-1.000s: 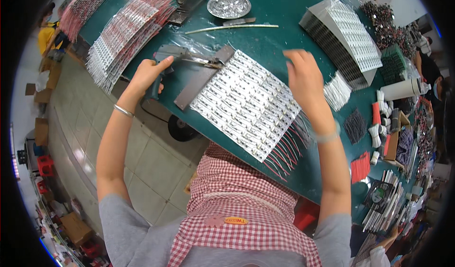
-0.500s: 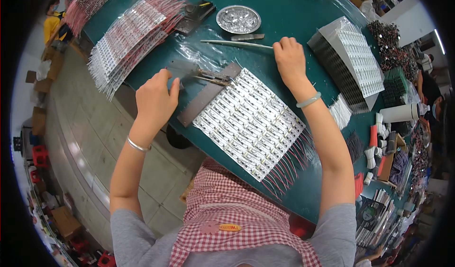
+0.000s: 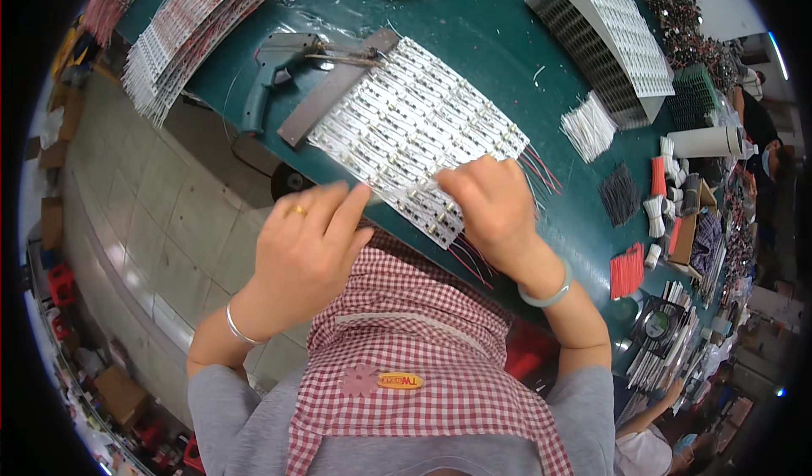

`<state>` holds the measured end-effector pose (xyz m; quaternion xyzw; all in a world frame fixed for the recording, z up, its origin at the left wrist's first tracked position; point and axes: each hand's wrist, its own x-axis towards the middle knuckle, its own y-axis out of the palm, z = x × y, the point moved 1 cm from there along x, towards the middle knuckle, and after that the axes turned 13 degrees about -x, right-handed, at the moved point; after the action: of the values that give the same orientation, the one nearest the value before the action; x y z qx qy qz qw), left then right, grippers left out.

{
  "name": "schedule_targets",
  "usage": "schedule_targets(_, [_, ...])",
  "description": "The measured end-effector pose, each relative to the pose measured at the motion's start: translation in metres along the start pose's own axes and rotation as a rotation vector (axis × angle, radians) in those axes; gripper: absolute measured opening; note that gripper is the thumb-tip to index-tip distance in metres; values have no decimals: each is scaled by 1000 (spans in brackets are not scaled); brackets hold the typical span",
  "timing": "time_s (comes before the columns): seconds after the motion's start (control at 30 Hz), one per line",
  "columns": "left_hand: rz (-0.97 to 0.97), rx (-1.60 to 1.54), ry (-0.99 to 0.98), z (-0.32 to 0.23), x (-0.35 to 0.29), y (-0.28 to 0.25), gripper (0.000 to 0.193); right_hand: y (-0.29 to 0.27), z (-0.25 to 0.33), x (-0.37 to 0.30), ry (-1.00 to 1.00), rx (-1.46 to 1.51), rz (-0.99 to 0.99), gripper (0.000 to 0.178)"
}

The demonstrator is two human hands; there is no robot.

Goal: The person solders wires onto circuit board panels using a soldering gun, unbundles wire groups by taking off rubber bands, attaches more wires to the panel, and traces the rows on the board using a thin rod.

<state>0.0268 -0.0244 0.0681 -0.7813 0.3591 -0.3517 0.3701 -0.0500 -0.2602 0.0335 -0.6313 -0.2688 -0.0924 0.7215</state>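
A panel of white circuit-board strips (image 3: 414, 129) with small dark parts lies slanted on the green table, its upper left edge along a flat metal bar (image 3: 338, 95). My right hand (image 3: 495, 210) is closed over the panel's near right part, on a thin pale stick that shows only as a blurred streak toward my left hand. My left hand (image 3: 309, 252) is off the near table edge, thumb and forefinger apart, fingertips close to the panel's corner. Beyond it, a soldering gun (image 3: 262, 87) with a green handle rests on the table, its tip over the bar.
Stacked wired boards (image 3: 199, 24) fill the far left. A stack of white panels (image 3: 626, 45) stands far right, near bundles of white wires (image 3: 588, 127), black wires (image 3: 620, 194) and red wires (image 3: 627, 271). A white bottle (image 3: 702, 142) lies behind them.
Both hands have come nearer to me and toward each other. My right hand has carried the thin pale stick from the far side over the panel. My left hand has left the soldering gun's side.
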Motion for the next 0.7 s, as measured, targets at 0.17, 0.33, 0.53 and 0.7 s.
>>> schedule_targets(0.17, [219,-317,-307,-4,-70,14,24,0,27,-24,-78,141,101,29])
schedule_targets(0.33, [42,-530,-537,-25,-131,11,18,3,4,-39,295,202,-20,45])
schedule_targets(0.53, [34,-631,-825,-28,-158,26,21,16,0,-48,463,218,-37,36])
schedule_targets(0.7, [36,-658,-808,-20,-152,40,23,18,4,-48,469,223,-32,34])
